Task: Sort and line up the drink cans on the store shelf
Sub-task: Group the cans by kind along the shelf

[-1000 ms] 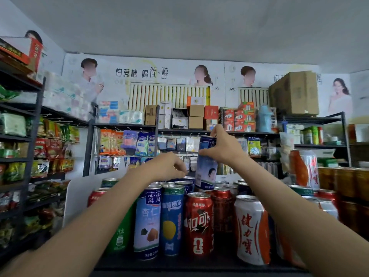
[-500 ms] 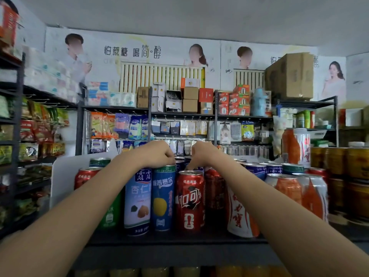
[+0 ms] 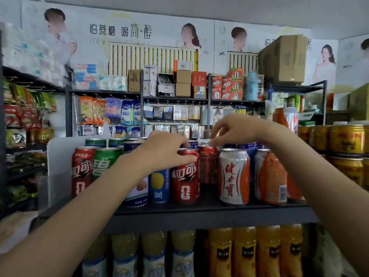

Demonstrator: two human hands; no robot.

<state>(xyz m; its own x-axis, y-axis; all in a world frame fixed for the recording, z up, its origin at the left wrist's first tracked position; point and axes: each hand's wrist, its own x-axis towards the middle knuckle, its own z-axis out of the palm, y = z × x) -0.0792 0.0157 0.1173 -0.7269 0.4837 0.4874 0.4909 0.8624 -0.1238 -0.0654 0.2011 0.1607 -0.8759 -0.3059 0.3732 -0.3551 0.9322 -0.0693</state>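
1. Since half a second ago both hands have shifted rightward along the can tops, the left from the tall blue-and-white can toward the red cola can.
2. At the far left of the dark shelf (image 3: 199,211) stand a red can (image 3: 81,170) and a green can (image 3: 104,162), just beside each other.
3. The left hand (image 3: 165,151) curls over the tops of a white-and-blue can (image 3: 137,191) and a blue can (image 3: 159,185), its fingers (image 3: 185,158) gripping the rim of the red cola can (image 3: 186,176).
4. The right hand (image 3: 235,129) hovers with loosely bent fingers, their tips touching the top of a darker red can (image 3: 208,166) behind; no grasp shows.
5. A white-and-orange can (image 3: 233,176) and an orange can (image 3: 271,178) stand further right.
6. Gold cans (image 3: 345,140) sit stacked at the far right.
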